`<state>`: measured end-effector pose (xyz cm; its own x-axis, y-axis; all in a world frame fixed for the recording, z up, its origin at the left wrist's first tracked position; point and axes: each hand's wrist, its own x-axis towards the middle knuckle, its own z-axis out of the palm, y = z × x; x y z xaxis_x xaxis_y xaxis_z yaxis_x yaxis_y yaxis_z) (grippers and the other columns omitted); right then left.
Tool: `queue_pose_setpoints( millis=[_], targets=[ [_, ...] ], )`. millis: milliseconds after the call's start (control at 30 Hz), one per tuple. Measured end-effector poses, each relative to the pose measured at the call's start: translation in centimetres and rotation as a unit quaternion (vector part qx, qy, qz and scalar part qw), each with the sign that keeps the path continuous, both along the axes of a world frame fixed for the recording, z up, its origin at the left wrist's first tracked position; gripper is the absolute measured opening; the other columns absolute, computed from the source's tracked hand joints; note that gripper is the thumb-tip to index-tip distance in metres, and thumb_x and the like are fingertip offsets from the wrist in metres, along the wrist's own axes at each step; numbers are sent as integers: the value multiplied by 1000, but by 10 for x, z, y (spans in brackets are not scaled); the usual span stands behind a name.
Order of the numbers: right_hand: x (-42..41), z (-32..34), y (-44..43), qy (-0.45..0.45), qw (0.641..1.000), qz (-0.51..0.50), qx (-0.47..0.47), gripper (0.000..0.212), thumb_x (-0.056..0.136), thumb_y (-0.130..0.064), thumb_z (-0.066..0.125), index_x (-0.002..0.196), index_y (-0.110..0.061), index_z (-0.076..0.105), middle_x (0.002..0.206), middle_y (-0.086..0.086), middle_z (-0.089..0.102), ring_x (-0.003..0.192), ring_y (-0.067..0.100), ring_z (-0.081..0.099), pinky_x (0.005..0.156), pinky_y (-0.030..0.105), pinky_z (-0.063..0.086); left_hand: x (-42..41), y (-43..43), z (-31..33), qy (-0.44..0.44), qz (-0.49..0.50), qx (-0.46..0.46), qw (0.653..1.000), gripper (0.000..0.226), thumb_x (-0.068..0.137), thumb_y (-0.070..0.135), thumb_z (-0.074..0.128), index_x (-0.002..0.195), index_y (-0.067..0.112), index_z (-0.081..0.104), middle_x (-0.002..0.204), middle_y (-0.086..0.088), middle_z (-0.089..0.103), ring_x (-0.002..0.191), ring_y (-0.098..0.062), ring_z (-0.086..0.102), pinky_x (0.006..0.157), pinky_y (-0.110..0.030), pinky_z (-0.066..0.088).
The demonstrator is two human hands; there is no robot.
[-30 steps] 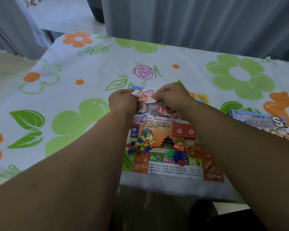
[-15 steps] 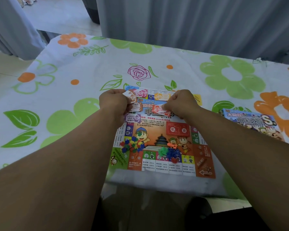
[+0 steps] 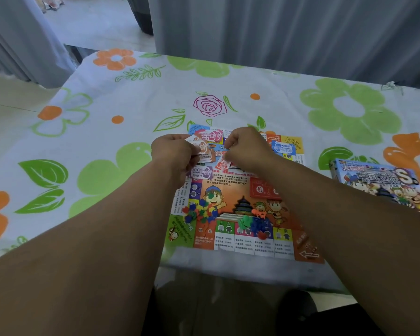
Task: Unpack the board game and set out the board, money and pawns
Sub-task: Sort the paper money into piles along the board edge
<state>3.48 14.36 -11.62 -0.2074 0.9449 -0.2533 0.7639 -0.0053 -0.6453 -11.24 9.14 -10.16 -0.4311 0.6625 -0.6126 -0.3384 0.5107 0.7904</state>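
The colourful game board [image 3: 238,197] lies flat on the table in front of me. My left hand [image 3: 172,152] grips a small stack of paper money notes [image 3: 203,147] over the board's far half. My right hand [image 3: 246,149] pinches a red note [image 3: 222,163] just beside that stack. More notes lie on the board: a pink one [image 3: 210,135], a purple one [image 3: 200,171] and a blue one [image 3: 283,147]. A pile of small coloured plastic pieces [image 3: 199,212] sits at the board's near left, and green, blue and red pawns [image 3: 254,224] sit near its front edge.
The game box [image 3: 378,184] lies on the table to the right of the board. A flowered tablecloth [image 3: 107,132] covers the table, whose front edge is just below the board. Grey curtains [image 3: 277,32] hang behind the table.
My hands came apart and then back together over the far half of the board. The red note is now pinched in my right hand. The camera view shifted slightly.
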Motion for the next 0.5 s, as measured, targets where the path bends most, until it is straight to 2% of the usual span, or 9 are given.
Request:
queue_pose_setpoints(
  millis=[67,100,167,233,300,400,500],
  targets=[
    [1,3,-5,-33,999,30,-30,24,76,-12,80,91,0,67,86,14,66,82,30,66,71,39,52,0,0,-1,-3,0,3,1000,20,87,-6,66,100,10,64,95,-15,71,86,-28,73,77,-38,62],
    [0,4,-6,-51,997,40,-33,31,75,-16,82,93,2,65,91,21,65,86,33,66,73,42,53,-1,1,-1,-3,0,4,1000,21,87,-7,66,99,10,64,95,-15,72,87,-28,73,77,-38,62],
    [-1,5,-8,-90,994,56,-23,46,74,-18,82,109,4,64,116,27,64,104,40,65,85,51,54,-1,1,-1,-4,1,4,1000,21,87,-7,66,98,11,64,94,-15,72,88,-28,73,78,-38,62],
    [-2,5,-9,-112,991,65,-16,52,74,-18,82,117,3,63,126,26,61,111,41,61,91,55,52,-1,2,-1,-7,2,6,1000,21,87,-8,66,97,11,64,93,-14,71,89,-29,73,78,-38,62],
    [-3,5,-8,-119,991,67,-14,51,73,-19,83,115,1,63,125,25,62,110,39,62,89,53,53,-1,2,-1,-6,1,4,1000,23,87,-8,66,101,11,64,93,-14,72,91,-29,73,80,-40,62],
    [-4,4,-7,-118,991,59,-18,49,71,-20,85,111,-1,64,118,23,65,104,37,64,78,46,55,-2,2,0,-4,0,0,1000,21,88,-6,66,101,11,64,92,-13,72,89,-28,73,79,-40,62],
    [-4,5,-6,-122,991,58,-15,48,70,-24,88,105,-10,59,108,12,63,95,29,62,80,43,53,-2,2,0,0,-3,-1,1000,18,88,-5,66,96,12,64,90,-13,72,90,-28,73,81,-41,61]
  ],
)
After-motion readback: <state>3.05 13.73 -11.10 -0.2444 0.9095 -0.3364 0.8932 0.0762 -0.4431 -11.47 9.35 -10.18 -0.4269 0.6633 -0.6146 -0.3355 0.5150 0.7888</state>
